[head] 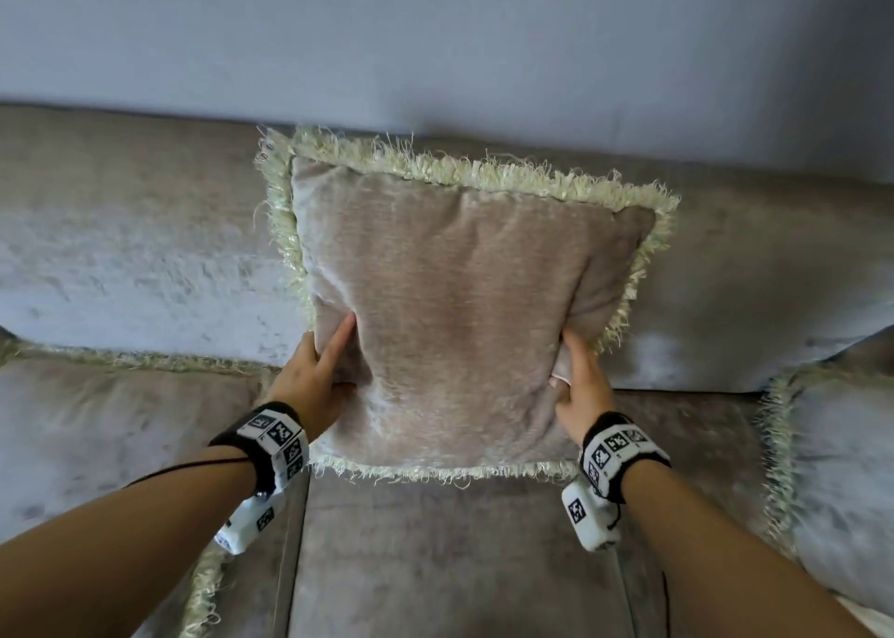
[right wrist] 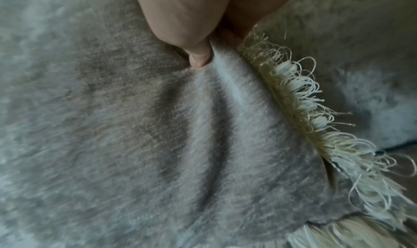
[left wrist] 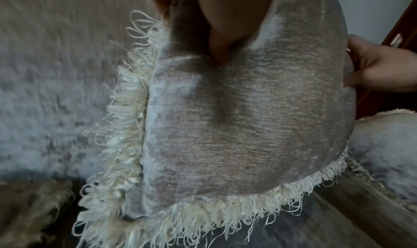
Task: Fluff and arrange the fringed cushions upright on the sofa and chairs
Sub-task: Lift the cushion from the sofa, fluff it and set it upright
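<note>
1. We see the sofa [head: 121,260] filling the head view, its backrest behind the seat.
2. The middle cushion [head: 464,308] stands tilted on the seat against the backrest; other cushions lie at the left [head: 96,419] and the right [head: 841,468].
3. Our left hand [head: 314,381] clamps its left edge, thumb pressed into the front.
4. Our right hand [head: 580,386] pinches its right edge beside the fringe [right wrist: 293,95], forearms reaching forward.
</note>
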The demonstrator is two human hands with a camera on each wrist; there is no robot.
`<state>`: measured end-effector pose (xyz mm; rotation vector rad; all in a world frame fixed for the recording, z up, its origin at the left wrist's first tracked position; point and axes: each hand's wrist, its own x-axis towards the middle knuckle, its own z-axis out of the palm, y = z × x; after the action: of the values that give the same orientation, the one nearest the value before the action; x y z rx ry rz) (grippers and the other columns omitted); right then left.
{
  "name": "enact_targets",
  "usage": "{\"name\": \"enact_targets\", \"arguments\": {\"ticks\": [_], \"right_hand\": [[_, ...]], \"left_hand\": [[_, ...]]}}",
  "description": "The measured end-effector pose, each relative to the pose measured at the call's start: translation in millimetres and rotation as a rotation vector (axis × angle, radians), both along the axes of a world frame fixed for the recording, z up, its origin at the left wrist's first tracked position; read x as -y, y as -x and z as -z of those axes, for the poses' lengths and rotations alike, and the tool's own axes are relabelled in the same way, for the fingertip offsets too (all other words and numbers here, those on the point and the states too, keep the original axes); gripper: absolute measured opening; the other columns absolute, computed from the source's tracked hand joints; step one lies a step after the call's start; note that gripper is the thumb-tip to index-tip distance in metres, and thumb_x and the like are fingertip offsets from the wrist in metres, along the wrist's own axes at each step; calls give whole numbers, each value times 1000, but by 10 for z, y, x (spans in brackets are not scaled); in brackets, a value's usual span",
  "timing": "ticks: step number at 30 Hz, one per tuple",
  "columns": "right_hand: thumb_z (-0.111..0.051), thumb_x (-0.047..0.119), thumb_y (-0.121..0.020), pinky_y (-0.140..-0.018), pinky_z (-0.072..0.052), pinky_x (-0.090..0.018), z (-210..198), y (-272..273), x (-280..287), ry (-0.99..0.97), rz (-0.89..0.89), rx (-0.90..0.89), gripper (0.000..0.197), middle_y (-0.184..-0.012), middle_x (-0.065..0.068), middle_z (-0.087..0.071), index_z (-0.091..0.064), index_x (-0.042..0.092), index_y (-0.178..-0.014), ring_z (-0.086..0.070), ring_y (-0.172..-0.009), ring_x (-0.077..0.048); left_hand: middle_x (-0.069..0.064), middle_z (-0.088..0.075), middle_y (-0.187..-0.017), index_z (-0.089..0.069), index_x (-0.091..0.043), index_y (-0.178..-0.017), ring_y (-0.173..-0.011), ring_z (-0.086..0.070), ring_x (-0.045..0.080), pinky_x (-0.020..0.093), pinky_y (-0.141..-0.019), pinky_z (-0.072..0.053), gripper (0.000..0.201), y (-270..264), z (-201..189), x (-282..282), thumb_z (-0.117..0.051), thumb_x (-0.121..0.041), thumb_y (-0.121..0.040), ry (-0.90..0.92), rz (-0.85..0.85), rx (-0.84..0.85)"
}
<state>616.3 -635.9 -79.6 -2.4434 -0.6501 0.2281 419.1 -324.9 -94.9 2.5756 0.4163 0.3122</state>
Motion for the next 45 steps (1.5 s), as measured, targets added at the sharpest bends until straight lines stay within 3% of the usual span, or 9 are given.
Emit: {"name": "enact_targets", "arguments": {"ticks": [7, 14, 19, 22, 26, 32, 36, 42, 45], "right_hand": [[-52, -8, -85, -91, -37, -28, 1259, -29, 134, 75, 13, -89, 74, -143, -13, -43, -29, 23, -148, -48, -119, -32], [-64, 11, -89, -101, -39, -36, 1703, -192, 213, -17, 22, -84, 73, -147, -8, -41, -26, 36, -146, -48, -126, -28], [-69, 10, -85, -98, -40, -32, 1656, -250, 261, -15, -31, -73, 77, -141, -9, -45, -28, 36, -145, -50, -122, -26], [-74, 15, -81, -99, -46, -47, 1499, -253, 344, 33, -59, -53, 83, -135, -7, -43, -27, 43, -143, -47, -121, -27], [-79, 24, -74, -80, -53, -55, 1062, -304, 376, 144, -104, 86, 88, -120, -9, -39, -26, 43, -141, -42, -111, -32], [-79, 48, -69, -112, -20, -62, 414, -696, 84, 291, -184, 314, 98, -154, -13, -7, -20, 46, -146, -12, -140, -42], [-82, 54, -63, -113, -5, -62, 324, -1006, -82, 524, -398, 374, 118, -158, -13, 21, 1, 54, -147, 11, -144, -43], [-86, 54, -58, -103, -35, -60, 592, -1119, -218, 605, -346, 360, 129, -158, -18, 3, 11, 58, -143, -25, -128, -48], [-84, 56, -58, -92, -44, -55, 645, -1130, -274, 610, -328, 400, 127, -152, -21, -20, 11, 56, -143, -37, -119, -46]], "left_hand": [[11, -37, -99, -7, -35, -148, -59, -41, 22, 30, -57, -40, 111, -109, 1383, 78, -68, 14, -70, 66, -6, -119], [24, -42, -108, -13, -30, -148, -79, -53, 38, 41, -79, -48, 108, -217, 1689, 14, -75, 8, -69, 98, -34, -64], [21, -43, -104, -11, -36, -146, -81, -51, 34, 40, -77, -48, 112, -213, 1676, 15, -77, 9, -66, 100, -27, -47], [20, -43, -104, -7, -40, -147, -81, -45, 26, 36, -79, -45, 116, -122, 1560, -13, -79, 4, -68, 83, -7, -86], [25, -34, -136, -1, -45, -148, -117, -49, 38, 45, -98, -47, 116, 109, 1443, -79, -79, -6, -71, 113, -18, -148], [21, -14, -155, 12, -59, -140, -139, -30, 36, 46, -105, -40, 124, 445, 1648, 4, -83, -23, -68, 205, -76, -347], [9, -4, -160, 20, -61, -136, -146, -15, 26, 47, -107, -37, 129, 512, 2022, 180, -85, -35, -65, 314, -92, -453], [18, -23, -146, 10, -36, -147, -125, -43, 34, 43, -98, -46, 147, 373, 2438, 378, -94, -42, -44, 379, -250, -414], [22, -30, -136, -2, -29, -149, -122, -44, 44, 54, -95, -46, 144, 228, 2556, 351, -93, -43, -38, 314, -300, -441]]}}
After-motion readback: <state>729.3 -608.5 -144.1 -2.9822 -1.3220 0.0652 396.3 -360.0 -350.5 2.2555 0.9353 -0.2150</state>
